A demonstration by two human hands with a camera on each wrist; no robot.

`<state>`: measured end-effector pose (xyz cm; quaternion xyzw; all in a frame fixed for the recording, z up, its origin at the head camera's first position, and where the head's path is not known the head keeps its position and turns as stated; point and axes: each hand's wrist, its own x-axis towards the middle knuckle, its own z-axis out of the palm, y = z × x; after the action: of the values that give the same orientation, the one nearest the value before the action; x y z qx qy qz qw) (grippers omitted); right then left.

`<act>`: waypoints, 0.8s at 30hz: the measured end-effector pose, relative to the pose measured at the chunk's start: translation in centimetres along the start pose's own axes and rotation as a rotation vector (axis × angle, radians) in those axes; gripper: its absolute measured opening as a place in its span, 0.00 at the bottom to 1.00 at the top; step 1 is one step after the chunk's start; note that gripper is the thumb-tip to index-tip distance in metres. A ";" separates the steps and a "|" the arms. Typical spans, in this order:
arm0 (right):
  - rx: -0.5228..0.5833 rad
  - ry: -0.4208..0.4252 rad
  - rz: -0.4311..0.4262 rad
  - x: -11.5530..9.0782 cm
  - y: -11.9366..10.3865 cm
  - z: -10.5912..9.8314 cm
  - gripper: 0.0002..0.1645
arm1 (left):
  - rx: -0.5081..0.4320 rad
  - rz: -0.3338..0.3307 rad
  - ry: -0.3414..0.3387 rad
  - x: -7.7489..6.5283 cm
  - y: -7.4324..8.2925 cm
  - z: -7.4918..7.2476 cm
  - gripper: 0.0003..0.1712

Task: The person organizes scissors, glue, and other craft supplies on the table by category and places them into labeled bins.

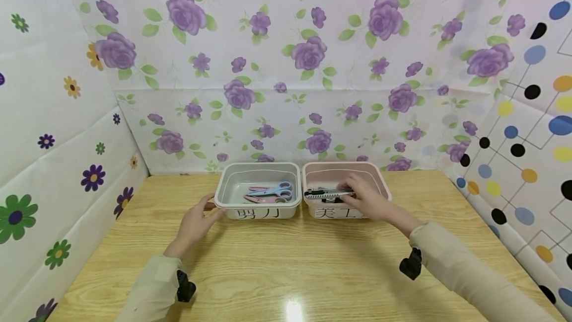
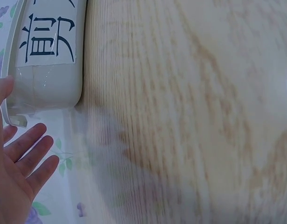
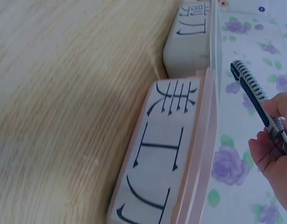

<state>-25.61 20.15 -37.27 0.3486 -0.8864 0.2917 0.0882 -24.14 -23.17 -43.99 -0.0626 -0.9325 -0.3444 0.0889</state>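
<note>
My right hand [image 1: 364, 198] grips a utility knife [image 1: 328, 193] above the front of the pink bin [image 1: 384, 183]. In the right wrist view, the knife [image 3: 253, 91] has a dark and silvery ribbed body, held between thumb and fingers. More dark and metallic items lie in the pink bin under it, partly hidden by the knife and hand. At the left front corner of the grey-white bin [image 1: 219, 183], my left hand [image 1: 196, 222] touches the rim, its fingers loosely extended. Inside that bin lie blue scissors [image 1: 270, 191] and pink scissors [image 1: 259, 199].
Both bins stand side by side on a wood-grain table [image 1: 268, 262], close to the flowered back cloth [image 1: 268, 63]. Black printed characters mark their front labels. Patterned cloths also bound the left and right sides.
</note>
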 end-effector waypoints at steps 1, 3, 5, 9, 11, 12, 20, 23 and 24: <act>-0.003 0.003 0.005 0.0 0.1 -0.2 0.10 | 0.002 0.000 -0.002 0.0 0.0 0.0 0.37; -0.014 0.014 0.008 -0.1 0.5 -0.4 0.11 | 0.004 -0.001 -0.005 0.0 0.1 0.0 0.37; -0.025 0.027 0.004 -0.2 0.9 -0.6 0.11 | 0.007 -0.002 -0.006 0.0 0.1 0.0 0.37; -0.044 0.046 0.010 -0.5 1.7 -0.9 0.10 | 0.010 0.000 -0.006 0.0 0.1 0.0 0.37; -0.047 0.044 0.016 -0.7 2.1 -1.0 0.10 | 0.008 -0.001 -0.009 0.0 0.0 0.0 0.37; -0.047 0.043 0.019 -0.8 2.3 -1.1 0.10 | 0.007 -0.001 -0.010 0.0 0.0 0.0 0.37; -0.079 0.044 0.023 -1.0 3.5 -1.1 0.12 | -0.003 0.004 -0.004 0.0 -0.1 0.0 0.37; -0.077 0.042 0.035 -0.9 3.8 -1.0 0.12 | -0.006 0.004 -0.004 0.0 -0.2 0.0 0.37; -0.071 0.040 0.046 -0.9 4.0 -1.0 0.12 | -0.006 0.004 -0.005 0.0 -0.2 0.0 0.37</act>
<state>-27.66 23.56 -38.58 0.3188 -0.9020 0.2688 0.1117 -24.19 -23.28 -44.12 -0.0654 -0.9316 -0.3467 0.0872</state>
